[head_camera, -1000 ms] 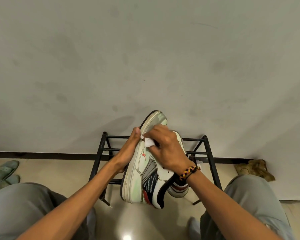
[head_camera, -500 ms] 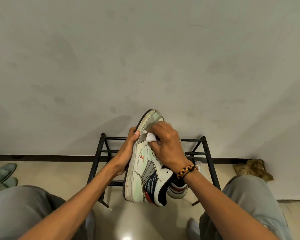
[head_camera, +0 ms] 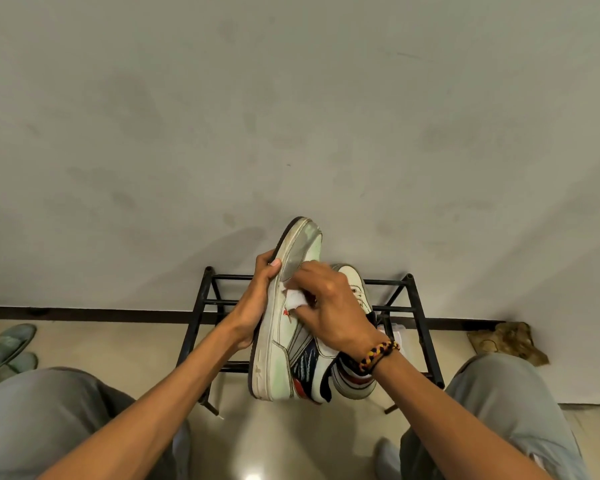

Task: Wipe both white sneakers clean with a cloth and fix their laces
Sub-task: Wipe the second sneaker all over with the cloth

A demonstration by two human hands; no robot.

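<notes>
My left hand [head_camera: 257, 306] grips the white sneaker [head_camera: 281, 341] from the sole side, thumb hooked over the midsole edge near the toe, holding it toe-up above the front rail of the black shoe rack [head_camera: 201, 306]. Over the last second I've tipped the toe higher and turned the side panel more toward me. My right hand [head_camera: 329, 306] pinches the white cloth [head_camera: 297, 299] in curled fingers; it has slid down from the toe cap to the panel just above the red logo. I judge the toe wiped and the side panel now under way. The second sneaker [head_camera: 352, 282] sits on the rack's top tier behind my right hand, probably still unwiped, though most of it is hidden. Laces remain to fix.
</notes>
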